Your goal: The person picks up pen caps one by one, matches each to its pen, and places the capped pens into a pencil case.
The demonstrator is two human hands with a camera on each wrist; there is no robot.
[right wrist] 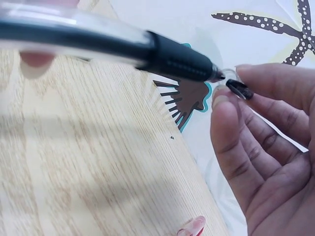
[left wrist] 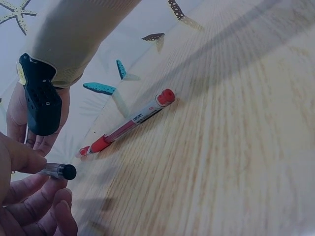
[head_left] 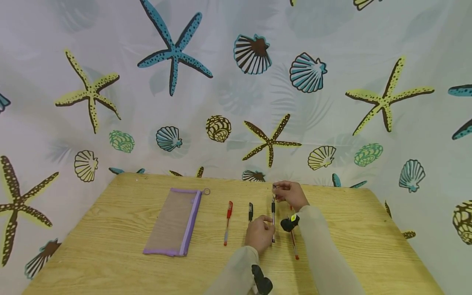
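While the left hand (head_left: pixel 259 233) is gripping the black pen (head_left: pixel 273 219), the right hand (head_left: pixel 291 194) is pinching its cap (right wrist: pixel 239 89) just beyond the tip, best kept level with it.

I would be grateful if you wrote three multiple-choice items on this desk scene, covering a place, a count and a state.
1. Where does the purple-edged mesh pencil pouch lie?
A. Left of the pens
B. Right of the pens
C. Under the hands

2. How many red pens lie untouched on the wooden table?
A. None
B. Two
C. Four

3. What state is the clear black-ink pen in?
A. Capped
B. Uncapped, its cap in the right hand
C. Inside the pouch

Answers: 1 A, the pouch sits left of the left red pen. 2 B, that pen and the right red pen. 3 B, the left hand holds the barrel, and the right wrist view shows the bare tip beside the small black pen cap.
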